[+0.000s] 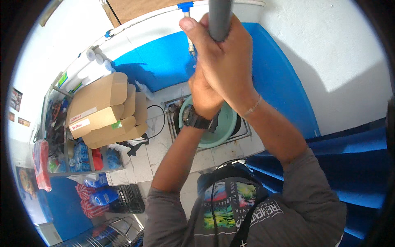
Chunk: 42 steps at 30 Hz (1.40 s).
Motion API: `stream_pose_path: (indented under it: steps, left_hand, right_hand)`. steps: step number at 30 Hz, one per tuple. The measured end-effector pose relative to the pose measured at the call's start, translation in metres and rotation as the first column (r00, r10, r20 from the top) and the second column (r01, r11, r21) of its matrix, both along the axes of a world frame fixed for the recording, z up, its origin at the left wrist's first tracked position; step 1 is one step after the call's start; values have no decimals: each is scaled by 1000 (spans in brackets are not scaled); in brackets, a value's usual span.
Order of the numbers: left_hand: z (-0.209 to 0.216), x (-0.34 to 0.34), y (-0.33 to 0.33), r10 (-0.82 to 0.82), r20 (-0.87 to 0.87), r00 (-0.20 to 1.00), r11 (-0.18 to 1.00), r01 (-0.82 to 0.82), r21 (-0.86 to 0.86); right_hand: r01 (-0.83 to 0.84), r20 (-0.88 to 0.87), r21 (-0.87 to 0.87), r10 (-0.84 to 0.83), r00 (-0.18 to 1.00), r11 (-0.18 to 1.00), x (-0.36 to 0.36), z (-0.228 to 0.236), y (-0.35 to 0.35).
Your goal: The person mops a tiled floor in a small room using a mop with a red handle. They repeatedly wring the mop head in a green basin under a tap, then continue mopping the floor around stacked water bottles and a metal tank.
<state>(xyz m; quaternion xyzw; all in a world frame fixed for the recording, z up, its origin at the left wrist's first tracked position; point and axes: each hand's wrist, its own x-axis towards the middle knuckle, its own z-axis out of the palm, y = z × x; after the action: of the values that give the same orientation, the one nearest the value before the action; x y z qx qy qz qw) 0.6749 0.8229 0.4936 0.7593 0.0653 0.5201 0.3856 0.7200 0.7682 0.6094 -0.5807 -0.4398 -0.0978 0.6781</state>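
Both my hands are raised together in front of me at the top of the view. A thick grey pole (220, 20) comes down from the upper edge into my right hand (232, 61), which is closed around it with the thumb to the left. My left hand (204, 92), with a black watch (198, 119) on its wrist, is pressed against the right one. It looks closed around the same pole, though its fingers are mostly hidden behind the right hand. Beneath the hands, a light green basin (210, 139) sits on a metal-framed stove or sink in the tiled counter.
Stacked brown cardboard boxes (101, 101) and white rolls (77, 68) are on a shelf unit at the left. A black cable (163, 119) lies on the counter. A tap on a white pipe (191, 45) comes down the blue wall. Blue curtains (354, 160) hang at right.
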Motion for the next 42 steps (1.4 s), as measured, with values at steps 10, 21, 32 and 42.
stream_pose_path:
  steps: [10,21,32,42]
  left_hand:
    - [7,7,18,-619,-12,786,718,559,-415]
    - [-10,0,20,-761,112,638,504,692,-517]
    - [-42,23,-21,-6,57,998,990,14,-144]
    - [-16,17,0,-618,108,779,670,593,-447]
  right_hand:
    - [-913,-313,-35,863,397,407,59,10,3]
    - [-947,-135,-101,939,316,305,68,7,-10]
    - [-9,-153,-55,0,988,998,11,-34,-9]
    - [-866,-348,-58,802,485,497,67,9,-12]
